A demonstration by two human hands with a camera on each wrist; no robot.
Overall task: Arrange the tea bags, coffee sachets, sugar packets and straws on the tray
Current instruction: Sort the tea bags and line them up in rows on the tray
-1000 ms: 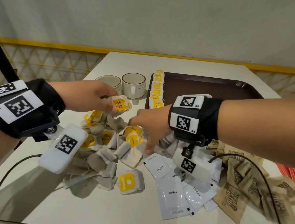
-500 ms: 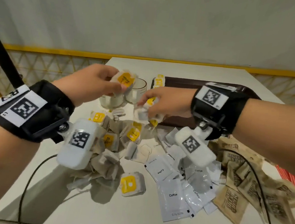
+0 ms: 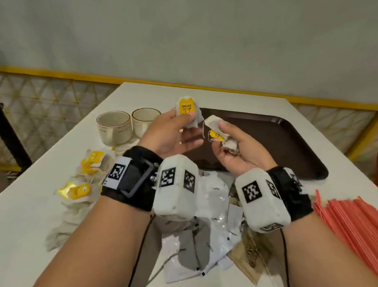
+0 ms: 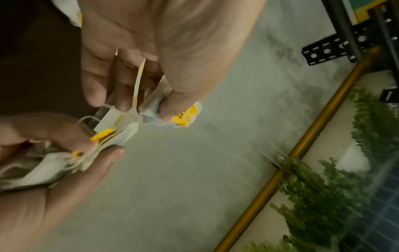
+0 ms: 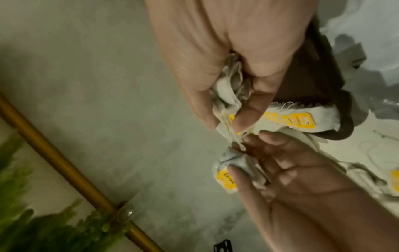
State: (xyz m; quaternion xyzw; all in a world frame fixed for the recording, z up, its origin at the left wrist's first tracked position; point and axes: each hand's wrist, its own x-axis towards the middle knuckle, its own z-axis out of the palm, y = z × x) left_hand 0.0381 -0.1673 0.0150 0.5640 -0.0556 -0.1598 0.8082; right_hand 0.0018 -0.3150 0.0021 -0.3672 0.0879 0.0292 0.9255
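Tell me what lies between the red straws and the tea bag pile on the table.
In the head view, white coffee sachets and brown sugar packets lie between the straws and tea bag pile, partly hidden by both wrists.

Counting two cups (image 3: 114,126) beside one brown tray (image 3: 275,137); two hands, left hand (image 3: 173,134) and right hand (image 3: 240,148), each holding tea bags (image 3: 187,111); loose tea bags, coffee sachets (image 3: 213,191), sugar packets (image 3: 251,254) and straws (image 3: 357,224) lying piled, too overlapped for counting.

"RELAX" on the held tea bag's yellow tag (image 3: 186,106)
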